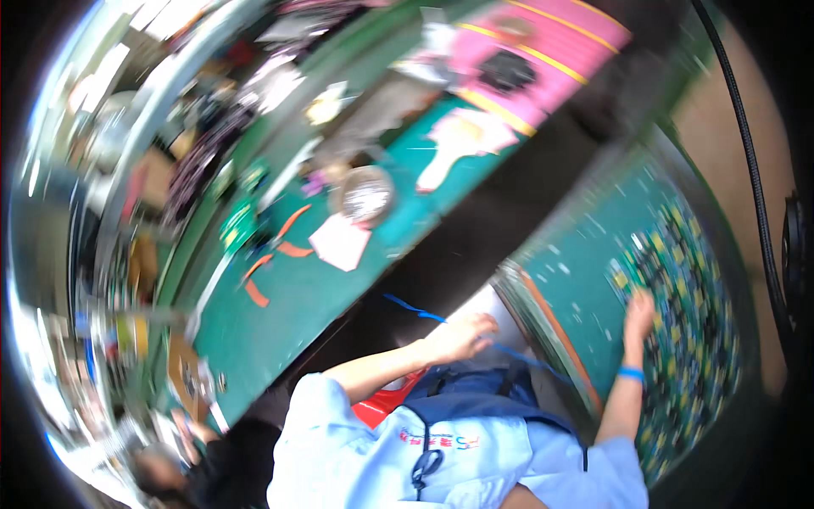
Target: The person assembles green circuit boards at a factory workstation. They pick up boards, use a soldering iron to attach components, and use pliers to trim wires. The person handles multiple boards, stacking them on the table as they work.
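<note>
The left hand (pixel 462 335) is loosely curled around a thin blue strap (pixel 415 311), which runs from about ten o'clock of the hand, across the dark gap, past the fingers and on toward four o'clock; the blur leaves it uncertain whether the fingers truly pinch it or only rest against it. The right hand (pixel 638 312), a blue band on its wrist, lies flat with fingers spread on a heap of small dark and yellow parts (pixel 687 288), grasping nothing. That heap covers the near green worktop (pixel 585 246), whose worn edge runs down toward five o'clock between the two hands. At six o'clock of both hands is the person's pale blue shirt and dark blue apron (pixel 475 407).

Beyond the gap, at ten o'clock of the left hand, a second green worktop (pixel 288 305) carries a white paper sheet (pixel 341 242), orange strips (pixel 271 259) and a round metal bowl (pixel 363 195). Farther out, at twelve o'clock, lies a pink sheet with yellow stripes (pixel 543 51).
</note>
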{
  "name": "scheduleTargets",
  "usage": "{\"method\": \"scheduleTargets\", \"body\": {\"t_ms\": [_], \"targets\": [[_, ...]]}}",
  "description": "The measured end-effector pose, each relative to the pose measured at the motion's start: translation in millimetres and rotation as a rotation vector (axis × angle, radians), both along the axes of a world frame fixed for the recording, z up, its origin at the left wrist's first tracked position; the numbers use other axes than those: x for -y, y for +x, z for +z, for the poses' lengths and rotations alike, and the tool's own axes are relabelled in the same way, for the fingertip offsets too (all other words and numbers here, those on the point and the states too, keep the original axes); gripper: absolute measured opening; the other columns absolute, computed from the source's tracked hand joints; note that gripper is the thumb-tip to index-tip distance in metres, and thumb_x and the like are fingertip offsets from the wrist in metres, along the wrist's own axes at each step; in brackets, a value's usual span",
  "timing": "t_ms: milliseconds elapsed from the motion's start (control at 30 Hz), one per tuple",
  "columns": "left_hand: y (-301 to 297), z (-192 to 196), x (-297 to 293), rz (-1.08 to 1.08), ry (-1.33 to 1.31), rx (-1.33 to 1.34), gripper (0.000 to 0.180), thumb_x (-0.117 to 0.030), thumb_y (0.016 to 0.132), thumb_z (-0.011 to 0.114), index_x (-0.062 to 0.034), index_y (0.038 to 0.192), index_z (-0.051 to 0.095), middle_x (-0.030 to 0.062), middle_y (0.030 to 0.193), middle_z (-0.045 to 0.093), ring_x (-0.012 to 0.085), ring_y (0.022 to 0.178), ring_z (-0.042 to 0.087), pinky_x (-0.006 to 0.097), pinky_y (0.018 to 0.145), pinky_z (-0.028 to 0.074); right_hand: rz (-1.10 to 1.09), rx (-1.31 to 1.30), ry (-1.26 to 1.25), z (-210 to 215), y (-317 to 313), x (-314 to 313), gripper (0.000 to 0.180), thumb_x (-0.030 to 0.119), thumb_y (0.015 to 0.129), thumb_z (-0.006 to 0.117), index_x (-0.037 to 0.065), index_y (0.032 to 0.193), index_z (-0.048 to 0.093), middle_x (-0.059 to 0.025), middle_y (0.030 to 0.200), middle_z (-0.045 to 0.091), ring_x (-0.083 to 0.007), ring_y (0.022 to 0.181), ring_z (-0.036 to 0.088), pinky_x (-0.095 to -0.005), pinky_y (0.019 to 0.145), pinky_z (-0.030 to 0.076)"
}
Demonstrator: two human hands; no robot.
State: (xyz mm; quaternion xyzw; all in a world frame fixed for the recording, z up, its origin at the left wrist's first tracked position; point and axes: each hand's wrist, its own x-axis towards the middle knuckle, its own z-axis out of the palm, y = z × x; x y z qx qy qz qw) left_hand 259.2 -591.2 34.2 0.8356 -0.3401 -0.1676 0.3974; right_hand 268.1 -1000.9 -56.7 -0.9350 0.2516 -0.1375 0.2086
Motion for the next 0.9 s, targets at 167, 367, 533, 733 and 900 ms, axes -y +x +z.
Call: {"method": "scheduleTargets", "body": {"t_ms": [167,367,533,733,900], "targets": [[-32.7,4.1,-103.2,0.19,-0.081,-0.125,0.023,-0.015,0.075,0.053,-0.0035,0.094,0.051,0.0101,0.096,0.052,0.0264,0.091,0.05,0.034,0.078,0.041,0.005,-0.08,-0.357,4.6,18.2,9.2,0.024,0.019,0.077,0.048,0.001,0.091,0.055,-0.0178,0.084,0.055,-0.0335,0.069,0.051,-0.0376,0.062,0.041],[-78.0,36.3,-205.0,0.56,-0.13,-0.077,0.018,-0.015,0.075,0.053,-0.0018,0.088,0.055,0.0113,0.088,0.055,0.0253,0.084,0.053,0.031,0.073,0.043,0.58,0.283,0.211,77.9,47.6,-214.6,0.02,0.008,0.073,0.052,0.0,0.091,0.055,-0.0124,0.085,0.054,-0.0249,0.079,0.053,-0.0321,0.069,0.042],[-106.7,39.5,-259.4,0.979,-0.195,-0.061,0.013,-0.013,0.074,0.055,-0.0019,0.079,0.057,0.0091,0.079,0.056,0.0191,0.074,0.055,0.028,0.067,0.043,1.434,0.026,0.438,162.2,26.2,-435.6,0.02,0.0,0.066,0.056,-0.001,0.086,0.056,-0.0115,0.074,0.056,-0.0179,0.067,0.056,-0.0258,0.061,0.044],[-119.7,48.7,-305.6,1.187,-0.222,0.014,0.013,-0.013,0.073,0.056,-0.0001,0.074,0.056,0.0091,0.074,0.056,0.0198,0.072,0.054,0.028,0.066,0.042,2.186,0.154,0.66,283.7,33.1,-557.1,0.024,0.002,0.064,0.06,0.001,0.088,0.057,-0.0109,0.079,0.058,-0.0232,0.067,0.056,-0.0289,0.061,0.044],[-98.9,79.7,-350.4,1.273,-0.172,0.092,0.012,-0.01,0.073,0.056,0.0016,0.07,0.057,0.0085,0.075,0.057,0.0172,0.073,0.054,0.027,0.067,0.041,2.103,0.096,0.734,325.3,114.0,-658.1,0.015,0.003,0.072,0.05,0.0,0.086,0.056,-0.0075,0.067,0.056,-0.0127,0.056,0.052,-0.0243,0.051,0.043]]}}
